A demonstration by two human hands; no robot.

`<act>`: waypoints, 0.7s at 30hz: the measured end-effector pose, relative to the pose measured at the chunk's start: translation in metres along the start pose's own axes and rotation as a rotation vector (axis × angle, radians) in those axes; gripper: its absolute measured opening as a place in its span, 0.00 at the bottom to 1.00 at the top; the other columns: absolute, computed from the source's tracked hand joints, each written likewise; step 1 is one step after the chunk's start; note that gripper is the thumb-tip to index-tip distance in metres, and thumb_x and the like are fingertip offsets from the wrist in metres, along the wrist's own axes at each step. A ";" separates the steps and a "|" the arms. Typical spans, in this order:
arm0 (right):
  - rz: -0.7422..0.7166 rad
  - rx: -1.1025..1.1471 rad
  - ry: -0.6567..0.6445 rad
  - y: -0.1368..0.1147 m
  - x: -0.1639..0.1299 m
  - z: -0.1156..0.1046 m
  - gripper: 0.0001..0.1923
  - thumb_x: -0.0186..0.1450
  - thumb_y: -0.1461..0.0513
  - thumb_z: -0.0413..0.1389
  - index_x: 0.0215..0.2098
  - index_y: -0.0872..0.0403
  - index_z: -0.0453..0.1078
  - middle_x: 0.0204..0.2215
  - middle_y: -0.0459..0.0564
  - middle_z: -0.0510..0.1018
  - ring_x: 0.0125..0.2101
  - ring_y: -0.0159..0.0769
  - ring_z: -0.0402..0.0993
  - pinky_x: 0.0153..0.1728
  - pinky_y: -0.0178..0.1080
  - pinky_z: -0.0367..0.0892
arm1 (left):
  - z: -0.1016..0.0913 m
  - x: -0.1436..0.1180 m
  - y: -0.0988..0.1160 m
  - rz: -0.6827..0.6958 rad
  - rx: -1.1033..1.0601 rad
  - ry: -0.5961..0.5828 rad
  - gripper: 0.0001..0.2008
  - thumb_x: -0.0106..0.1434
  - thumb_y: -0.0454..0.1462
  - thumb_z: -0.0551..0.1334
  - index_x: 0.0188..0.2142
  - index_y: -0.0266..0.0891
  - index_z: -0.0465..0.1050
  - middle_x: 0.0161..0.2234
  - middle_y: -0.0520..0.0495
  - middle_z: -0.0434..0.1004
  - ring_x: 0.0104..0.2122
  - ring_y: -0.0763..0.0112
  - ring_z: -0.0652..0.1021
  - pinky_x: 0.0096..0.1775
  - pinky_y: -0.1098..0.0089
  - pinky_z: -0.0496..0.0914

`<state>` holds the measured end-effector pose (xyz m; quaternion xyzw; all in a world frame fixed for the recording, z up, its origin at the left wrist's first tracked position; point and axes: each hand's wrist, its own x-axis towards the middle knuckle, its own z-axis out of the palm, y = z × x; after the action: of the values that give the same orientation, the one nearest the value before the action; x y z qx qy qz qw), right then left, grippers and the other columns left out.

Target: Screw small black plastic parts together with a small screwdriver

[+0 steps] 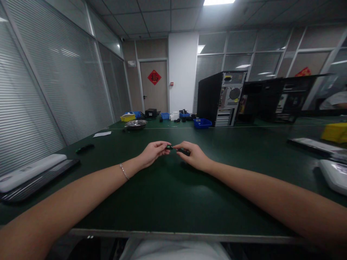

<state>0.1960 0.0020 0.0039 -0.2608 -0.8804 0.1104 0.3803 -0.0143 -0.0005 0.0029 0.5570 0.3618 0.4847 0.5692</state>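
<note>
Stretching out before the person, the green desk (162,202) carries a black computer tower (210,97). Well left of the tower sits a round metal bowl (136,125), its contents too blurred for me. Just in front of the tower stands a blue tray (202,124); what it holds, I can't tell. A smaller blue tray (185,115), left of the tower, has dark bits in it. Nearer the person than the tower, the right hand (193,156) curls around a slim dark tool (183,152), its long axis running sideways. Left of its tip, the left hand (154,153) pinches narrowly on a small green-and-black piece (169,147); I can't tell whether the right fingertip touches it.
</note>
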 end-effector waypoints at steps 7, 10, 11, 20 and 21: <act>-0.021 0.055 -0.025 -0.003 -0.001 -0.002 0.15 0.61 0.65 0.52 0.47 0.51 0.69 0.37 0.50 0.74 0.36 0.34 0.69 0.35 0.36 0.64 | -0.003 -0.001 0.002 -0.034 -0.074 -0.031 0.09 0.61 0.29 0.58 0.39 0.29 0.73 0.33 0.40 0.75 0.32 0.73 0.76 0.38 0.72 0.70; -0.032 0.068 -0.033 -0.003 -0.001 -0.003 0.16 0.61 0.65 0.52 0.47 0.51 0.69 0.37 0.50 0.74 0.36 0.34 0.69 0.35 0.36 0.64 | -0.006 -0.001 0.001 -0.043 -0.094 -0.053 0.09 0.60 0.29 0.58 0.40 0.30 0.73 0.33 0.40 0.75 0.32 0.73 0.75 0.38 0.73 0.70; -0.033 0.070 -0.035 -0.003 -0.001 -0.003 0.16 0.61 0.65 0.52 0.47 0.51 0.69 0.37 0.50 0.73 0.36 0.34 0.69 0.35 0.36 0.64 | -0.006 0.000 0.001 -0.048 -0.099 -0.056 0.09 0.60 0.29 0.58 0.40 0.30 0.73 0.33 0.40 0.75 0.32 0.73 0.75 0.38 0.73 0.70; -0.019 0.083 -0.031 -0.004 0.000 -0.002 0.15 0.61 0.65 0.52 0.47 0.52 0.69 0.37 0.50 0.74 0.36 0.35 0.69 0.35 0.36 0.64 | -0.004 0.000 0.001 -0.068 -0.108 -0.049 0.09 0.60 0.29 0.58 0.39 0.30 0.73 0.33 0.41 0.74 0.32 0.74 0.74 0.37 0.73 0.69; -0.014 0.084 -0.027 -0.004 0.000 -0.002 0.15 0.61 0.65 0.52 0.47 0.52 0.69 0.38 0.50 0.74 0.37 0.35 0.69 0.36 0.36 0.64 | -0.004 0.000 0.001 -0.057 -0.092 -0.048 0.08 0.60 0.30 0.58 0.39 0.30 0.73 0.32 0.42 0.74 0.31 0.74 0.74 0.36 0.73 0.69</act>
<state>0.1960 -0.0013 0.0063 -0.2368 -0.8819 0.1484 0.3797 -0.0183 0.0008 0.0033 0.5310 0.3410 0.4711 0.6163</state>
